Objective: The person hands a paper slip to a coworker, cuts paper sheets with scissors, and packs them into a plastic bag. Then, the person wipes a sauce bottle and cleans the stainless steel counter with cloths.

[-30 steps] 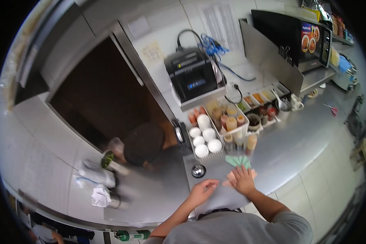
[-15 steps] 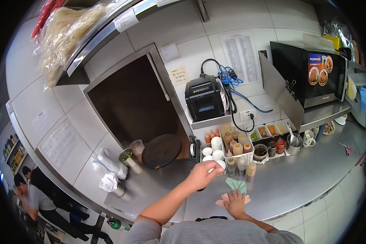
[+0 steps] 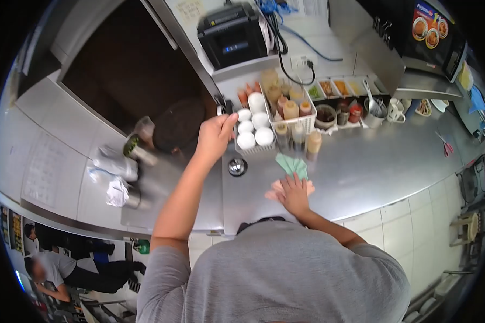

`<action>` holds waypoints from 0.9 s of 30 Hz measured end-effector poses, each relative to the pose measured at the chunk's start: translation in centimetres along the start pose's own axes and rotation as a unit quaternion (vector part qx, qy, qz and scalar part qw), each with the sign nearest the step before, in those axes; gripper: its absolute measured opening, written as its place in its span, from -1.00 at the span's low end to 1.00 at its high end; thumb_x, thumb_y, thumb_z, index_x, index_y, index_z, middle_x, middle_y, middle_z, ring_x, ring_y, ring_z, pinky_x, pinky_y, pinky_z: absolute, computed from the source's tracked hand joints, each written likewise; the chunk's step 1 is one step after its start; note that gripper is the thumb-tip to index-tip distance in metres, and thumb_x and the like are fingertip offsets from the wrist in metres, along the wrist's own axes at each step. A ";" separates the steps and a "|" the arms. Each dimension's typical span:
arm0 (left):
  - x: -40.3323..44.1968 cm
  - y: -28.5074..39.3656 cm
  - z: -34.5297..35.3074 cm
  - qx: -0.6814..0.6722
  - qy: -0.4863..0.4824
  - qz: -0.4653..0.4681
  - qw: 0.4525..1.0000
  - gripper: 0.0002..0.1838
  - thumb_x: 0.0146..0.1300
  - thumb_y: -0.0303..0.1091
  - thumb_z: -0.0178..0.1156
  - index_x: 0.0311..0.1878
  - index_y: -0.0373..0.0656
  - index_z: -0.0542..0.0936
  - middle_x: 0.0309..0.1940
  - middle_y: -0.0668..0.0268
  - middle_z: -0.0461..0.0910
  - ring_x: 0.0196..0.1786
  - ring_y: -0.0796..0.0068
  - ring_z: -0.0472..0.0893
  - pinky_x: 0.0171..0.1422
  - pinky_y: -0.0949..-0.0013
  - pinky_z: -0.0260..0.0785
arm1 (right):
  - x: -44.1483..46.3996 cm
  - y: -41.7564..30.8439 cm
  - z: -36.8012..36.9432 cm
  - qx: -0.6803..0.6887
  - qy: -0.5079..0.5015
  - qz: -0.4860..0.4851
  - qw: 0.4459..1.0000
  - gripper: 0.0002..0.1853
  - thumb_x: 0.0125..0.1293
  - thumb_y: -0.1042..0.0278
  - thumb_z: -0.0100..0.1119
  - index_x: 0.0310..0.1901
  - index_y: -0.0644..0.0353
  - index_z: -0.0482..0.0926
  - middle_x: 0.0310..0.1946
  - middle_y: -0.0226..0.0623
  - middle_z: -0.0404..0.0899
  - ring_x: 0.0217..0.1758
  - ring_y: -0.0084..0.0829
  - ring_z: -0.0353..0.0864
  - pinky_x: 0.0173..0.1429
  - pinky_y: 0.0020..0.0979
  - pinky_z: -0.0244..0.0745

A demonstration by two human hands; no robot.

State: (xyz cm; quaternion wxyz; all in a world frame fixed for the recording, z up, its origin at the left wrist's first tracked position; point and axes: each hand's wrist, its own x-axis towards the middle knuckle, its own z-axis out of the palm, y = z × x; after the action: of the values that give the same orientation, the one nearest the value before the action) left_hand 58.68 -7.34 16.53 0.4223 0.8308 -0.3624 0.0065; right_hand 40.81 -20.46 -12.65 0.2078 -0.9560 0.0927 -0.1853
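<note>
My left hand (image 3: 214, 135) is raised over the counter with its fingers curled closed, just left of a basket (image 3: 253, 149) of white-lidded containers (image 3: 263, 136). Whatever the fingers may hold is hidden. Below and to the right of it, a silver call bell (image 3: 237, 167) sits on the steel counter (image 3: 355, 167). My right hand (image 3: 295, 196) lies flat, fingers apart, on a pink cloth (image 3: 275, 189). A green cloth (image 3: 292, 164) spreads just beyond its fingertips. Sauce bottles (image 3: 313, 144) stand behind the green cloth.
A white basket (image 3: 302, 123) of squeeze bottles stands at the back, below a black printer (image 3: 234, 37). Further right are a metal pot (image 3: 374, 116) and pink-handled scissors (image 3: 445, 145). A dark round tray (image 3: 179, 125) is at left. Two people are visible at lower left.
The camera view has tilted downward, showing more of my shirt. My left hand has shifted left, and the call bell is now in full view. My right hand stays on the pink cloth.
</note>
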 end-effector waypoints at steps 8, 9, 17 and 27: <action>0.2 -17.7 11.7 0.238 -0.155 0.003 0.959 -0.36 0.20 -0.07 0.28 0.27 -0.21 0.41 0.32 0.03 0.33 0.43 0.05 0.22 0.45 0.05 0.11 | 0.5 -0.1 -0.4 0.012 -0.023 0.019 0.999 -0.46 0.17 0.10 0.21 0.17 0.14 0.46 0.26 -0.13 0.33 0.46 0.03 0.07 0.44 0.22 -0.11; -0.3 -18.7 12.2 0.235 -0.176 -0.015 0.956 -0.32 0.19 -0.07 0.28 0.31 -0.20 0.35 0.36 0.04 0.27 0.46 0.06 0.17 0.47 0.03 0.06 | 0.7 -0.1 -0.2 0.007 -0.032 0.016 0.999 -0.46 0.17 0.10 0.21 0.17 0.13 0.46 0.26 -0.13 0.33 0.46 0.03 0.07 0.44 0.21 -0.11; -8.6 -17.3 11.0 0.129 0.032 0.004 0.991 -0.38 0.22 -0.27 0.24 0.34 -0.16 0.31 0.33 0.04 0.30 0.45 0.06 0.19 0.47 0.09 0.06 | 1.6 -0.7 0.8 -0.079 -0.059 0.006 0.995 -0.47 0.26 0.02 0.08 0.17 0.17 0.47 0.28 -0.13 0.36 0.47 0.04 0.09 0.44 0.21 -0.10; -40.2 -22.9 6.4 -0.005 0.207 -0.411 0.888 -0.82 0.21 -0.60 0.11 -0.13 -0.22 0.56 -0.22 0.19 0.51 -0.25 0.34 0.55 -0.14 0.39 0.42 | 1.2 -0.9 1.8 -0.118 -0.050 -0.019 0.992 -0.48 0.28 0.05 0.08 0.20 0.17 0.43 0.28 -0.16 0.36 0.46 0.05 0.10 0.42 0.16 -0.05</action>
State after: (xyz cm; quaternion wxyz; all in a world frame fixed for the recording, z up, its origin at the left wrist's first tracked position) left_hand 41.05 20.90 -16.26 0.4566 0.8832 0.1069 0.0021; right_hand 42.68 -19.30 -13.47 0.0939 -0.9835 0.0854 -0.1292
